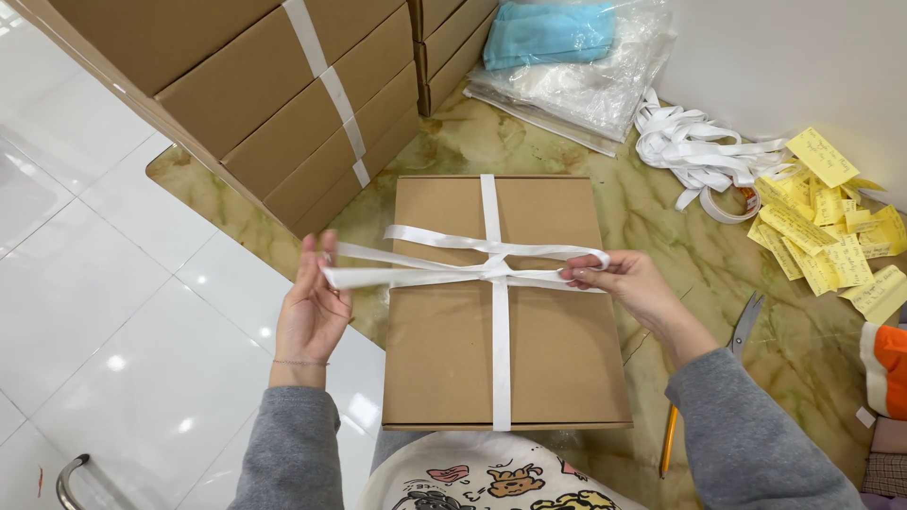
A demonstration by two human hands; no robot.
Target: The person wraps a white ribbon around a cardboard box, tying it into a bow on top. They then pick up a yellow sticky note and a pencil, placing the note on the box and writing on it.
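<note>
A flat brown cardboard box (444,349) lies on the marbled green table in front of me. A white ribbon (500,359) runs lengthwise over its lid and crosses near the middle. My left hand (310,316) holds the ribbon's left loop out past the box's left edge. My right hand (628,281) pinches the right loop above the box's right edge. Both loops are pulled taut sideways from the crossing point (493,271).
Stacked brown boxes (283,104) tied with white ribbon stand at the back left. Plastic bags with blue cloth (557,38) lie behind. A heap of white ribbon (694,151), yellow paper slips (822,227) and scissors (746,321) sit at the right. White floor tiles lie at the left.
</note>
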